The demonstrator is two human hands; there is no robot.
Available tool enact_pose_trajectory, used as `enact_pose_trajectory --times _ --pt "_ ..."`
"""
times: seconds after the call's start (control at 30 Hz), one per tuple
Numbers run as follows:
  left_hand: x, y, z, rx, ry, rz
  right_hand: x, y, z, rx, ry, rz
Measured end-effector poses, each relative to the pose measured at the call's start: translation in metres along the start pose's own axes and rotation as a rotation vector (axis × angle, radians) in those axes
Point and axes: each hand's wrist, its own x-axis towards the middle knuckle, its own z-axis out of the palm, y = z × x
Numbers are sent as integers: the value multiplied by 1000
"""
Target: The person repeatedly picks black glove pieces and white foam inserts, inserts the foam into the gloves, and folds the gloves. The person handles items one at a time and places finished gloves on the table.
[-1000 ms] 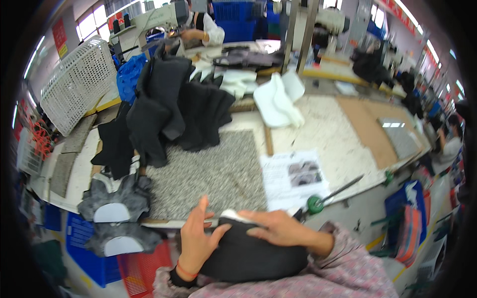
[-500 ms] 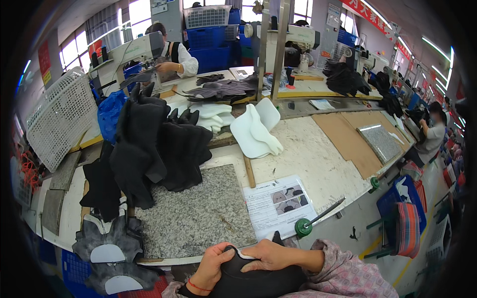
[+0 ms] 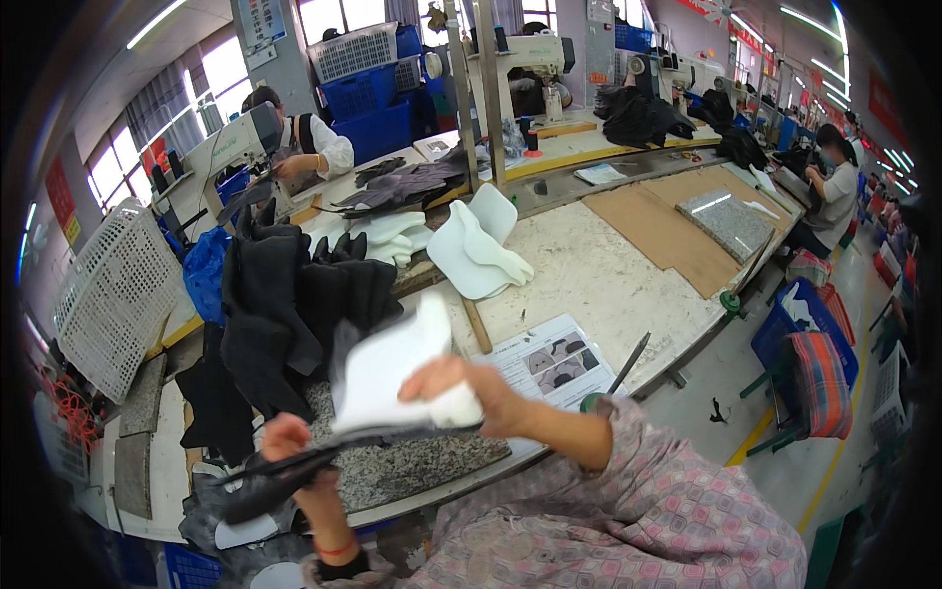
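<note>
In front of me, above the granite slab (image 3: pixel 422 476), a curved piece with a white face (image 3: pixel 383 381) and black fabric along its lower side is raised and blurred by motion. My right hand (image 3: pixel 479 395) grips its right end, thumb and fingers on the white face. My left hand (image 3: pixel 286 435) is closed on a dark flap of black fabric (image 3: pixel 280 483) that extends left from under the white face; part of the hand is hidden behind it. Black pieces with white half-round patches (image 3: pixel 245 531) lie at the table's left front edge, below my left hand.
Black shaped pieces (image 3: pixel 265 314) are heaped at left, near a blue bag (image 3: pixel 206 275) and a tilted white basket (image 3: pixel 118 294). White pads (image 3: pixel 481 245) lie behind a printed sheet (image 3: pixel 549 358). A metal rod (image 3: pixel 630 361) sticks up at the right edge. A co-worker (image 3: pixel 314 147) sits at a sewing machine.
My hands have risen from my lap to above the slab and spread apart. The black piece between them is now opened out, with its white face showing. The view has shifted slightly.
</note>
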Motion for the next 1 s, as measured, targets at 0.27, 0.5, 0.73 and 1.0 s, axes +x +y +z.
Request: enact_pose_trajectory --times 0.27,0.5,0.73,1.0 --pt "-115 -38 5 -7 139 -890 -149 46 41 36 -44 778" --pt "-86 -33 13 56 79 -915 -113 45 30 153 -134 1272" --pt "-81 -9 8 123 -153 -995 -77 39 21 -108 69 903" --pt "-91 -12 22 -166 209 -963 -97 26 30 -182 95 967"
